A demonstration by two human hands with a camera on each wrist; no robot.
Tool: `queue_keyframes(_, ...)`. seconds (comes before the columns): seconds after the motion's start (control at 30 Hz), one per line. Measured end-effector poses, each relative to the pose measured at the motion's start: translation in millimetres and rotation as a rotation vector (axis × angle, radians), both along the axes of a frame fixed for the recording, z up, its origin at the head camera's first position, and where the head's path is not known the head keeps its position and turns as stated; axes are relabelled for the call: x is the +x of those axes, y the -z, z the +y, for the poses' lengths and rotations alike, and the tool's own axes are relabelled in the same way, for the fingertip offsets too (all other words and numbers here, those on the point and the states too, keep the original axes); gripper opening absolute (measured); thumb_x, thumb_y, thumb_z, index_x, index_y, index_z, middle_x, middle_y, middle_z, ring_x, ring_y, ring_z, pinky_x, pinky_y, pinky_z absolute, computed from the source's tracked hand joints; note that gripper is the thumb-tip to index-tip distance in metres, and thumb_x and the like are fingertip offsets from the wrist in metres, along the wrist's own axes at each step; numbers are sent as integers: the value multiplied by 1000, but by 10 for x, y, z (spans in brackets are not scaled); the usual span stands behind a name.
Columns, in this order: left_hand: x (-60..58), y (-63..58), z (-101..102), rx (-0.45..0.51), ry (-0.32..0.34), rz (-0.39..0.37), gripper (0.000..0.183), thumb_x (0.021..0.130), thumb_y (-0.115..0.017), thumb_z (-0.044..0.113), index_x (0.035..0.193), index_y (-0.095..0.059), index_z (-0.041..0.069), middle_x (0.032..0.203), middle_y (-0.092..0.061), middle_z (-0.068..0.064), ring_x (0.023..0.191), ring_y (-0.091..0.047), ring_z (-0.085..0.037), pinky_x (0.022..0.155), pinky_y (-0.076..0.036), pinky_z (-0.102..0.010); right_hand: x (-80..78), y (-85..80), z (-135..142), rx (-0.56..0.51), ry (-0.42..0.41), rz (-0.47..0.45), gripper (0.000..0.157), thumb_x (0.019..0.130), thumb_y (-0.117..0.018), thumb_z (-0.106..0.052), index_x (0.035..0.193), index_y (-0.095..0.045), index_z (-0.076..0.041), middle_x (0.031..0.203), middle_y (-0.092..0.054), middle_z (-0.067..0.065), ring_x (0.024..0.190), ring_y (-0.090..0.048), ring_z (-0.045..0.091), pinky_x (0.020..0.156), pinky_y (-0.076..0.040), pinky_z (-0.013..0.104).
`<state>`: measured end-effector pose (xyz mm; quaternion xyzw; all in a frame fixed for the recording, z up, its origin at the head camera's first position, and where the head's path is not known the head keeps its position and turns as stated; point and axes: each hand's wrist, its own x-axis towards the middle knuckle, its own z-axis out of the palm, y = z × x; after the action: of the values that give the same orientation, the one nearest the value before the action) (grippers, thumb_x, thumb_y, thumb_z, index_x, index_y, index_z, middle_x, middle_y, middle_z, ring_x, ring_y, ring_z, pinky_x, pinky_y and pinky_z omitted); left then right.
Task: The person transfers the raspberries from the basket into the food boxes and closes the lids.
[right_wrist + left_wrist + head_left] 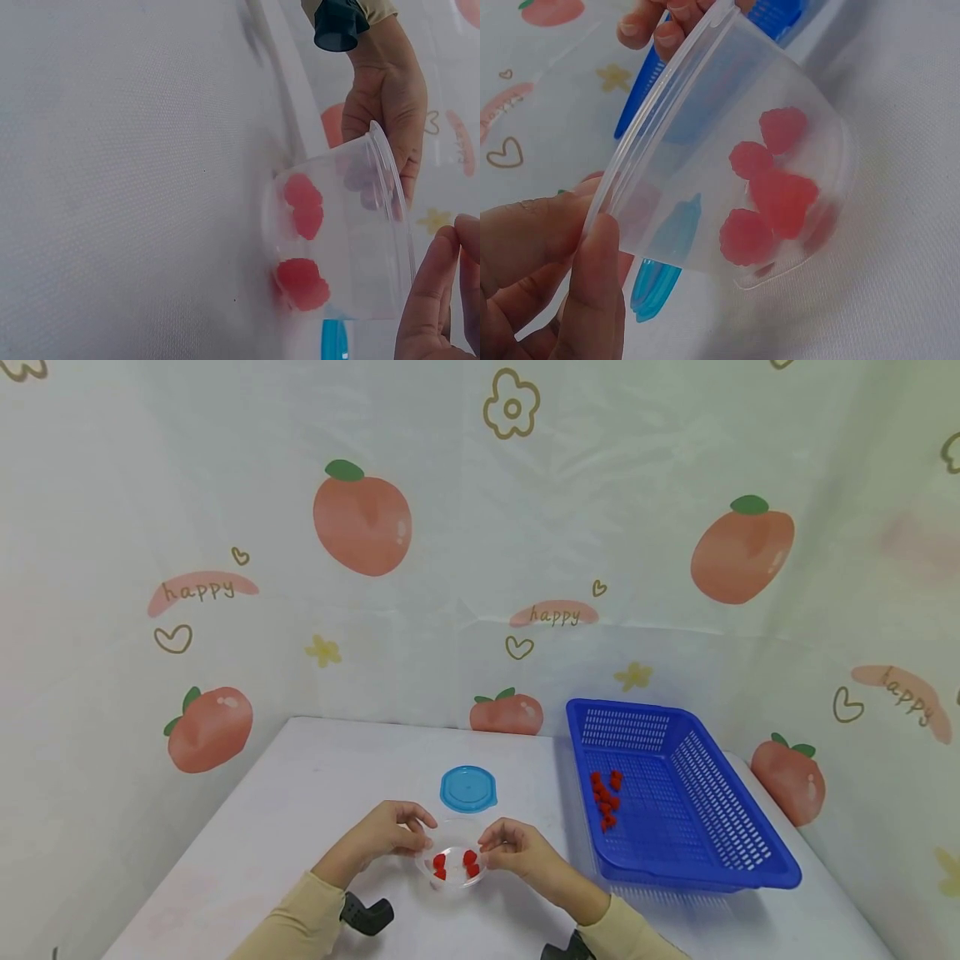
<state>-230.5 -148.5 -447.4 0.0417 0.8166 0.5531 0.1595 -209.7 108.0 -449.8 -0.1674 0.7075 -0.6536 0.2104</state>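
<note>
A clear plastic tub [450, 887] holds several red raspberries [784, 202] on its bottom. My left hand [384, 835] pinches the tub's rim from the left, and in the left wrist view the thumb and fingers [596, 255] lie on either side of that rim. Close by the rim on the right is my right hand [525, 856], its fingers loosely bent. In the right wrist view these fingers [427, 307] are beside the rim, with nothing visible in them. Behind the tub, a light blue lid [468, 789] lies flat on the table.
On the right stands a large blue basket [675, 860], with several more raspberries [606, 802] along its left side. The white table [360, 760] meets a printed curtain [435, 652] at the back. Black wrist-worn devices [367, 917] hang below the sleeves.
</note>
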Motion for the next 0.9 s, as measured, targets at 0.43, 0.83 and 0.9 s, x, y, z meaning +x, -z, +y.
queue_keyframes(0.43,-7,-18,-8,-25,8,10,27,81,-76,6,104,-66,-1,80,-58,-7,64,-58,-16,66,-58,-28,34,-95,46,-17,-37,38,37,92,-64,-10,115,-48,16,99,-61,7,88,-62,15,84,-55,25)
queue_keyframes(0.83,-13,-24,-20,-26,12,18,23,79,-78,7,99,-68,3,78,-57,-6,64,-57,-17,64,-57,-27,-5,-508,421,-1,21,148,24,94,-63,-17,110,-55,-1,99,-56,4,93,-62,17,87,-54,25)
queue_keyframes(0.9,-9,-30,-18,-27,11,18,23,79,-78,6,100,-68,3,78,-56,-6,64,-57,-17,63,-57,-27,-40,-618,536,-6,37,177,19,95,-62,-17,109,-56,-6,100,-56,4,93,-61,14,88,-53,25)
